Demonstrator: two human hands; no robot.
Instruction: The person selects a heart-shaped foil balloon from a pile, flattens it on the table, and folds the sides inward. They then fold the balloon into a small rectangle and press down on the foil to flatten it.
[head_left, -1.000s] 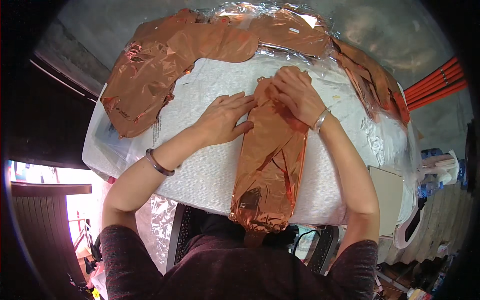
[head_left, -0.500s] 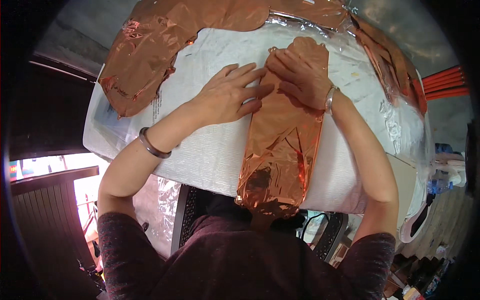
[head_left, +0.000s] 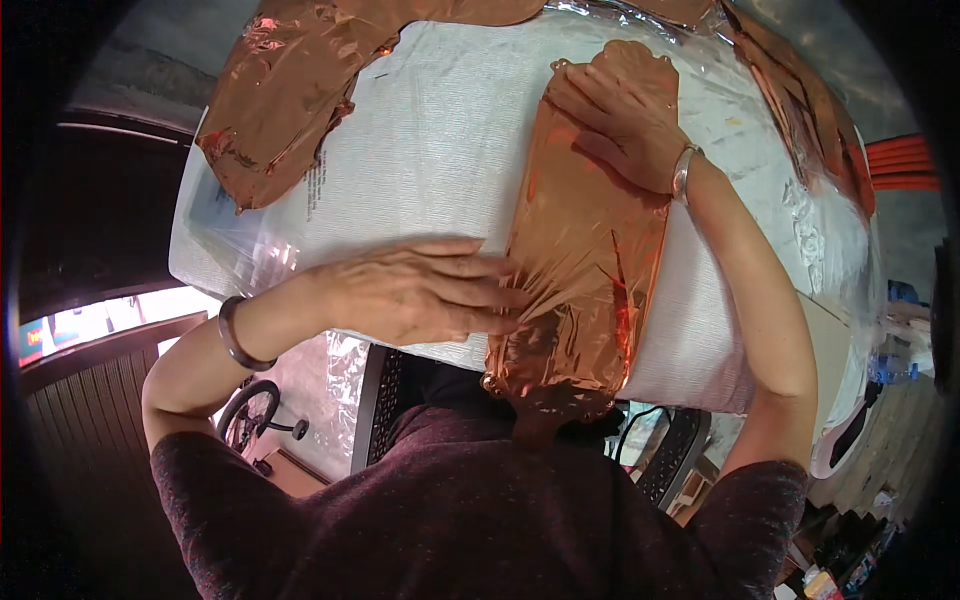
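A flat, shiny copper-coloured foil balloon (head_left: 590,225) lies lengthwise toward me, its lower end hanging over the near edge of the white-covered work surface (head_left: 420,150). My right hand (head_left: 632,130) rests spread on the balloon's far part, palm down. Lower down, the outstretched fingers of my left hand (head_left: 405,295) reach over the balloon's left edge, and the foil creases fan out from their tips. Neither hand grips anything. Wrinkles and dark reflections cover the near end of the foil.
More flat copper foil balloons lie at the far left (head_left: 290,100) and along the far right edge (head_left: 800,110). Clear plastic film (head_left: 240,240) covers the left corner. Orange-red rods (head_left: 898,163) show beyond the right side. A dark perforated chair part (head_left: 380,405) is below the near edge.
My left hand has moved toward me and left, from the balloon's upper part to its lower left edge. The right hand stays on the far part. The whole view has shifted slightly.
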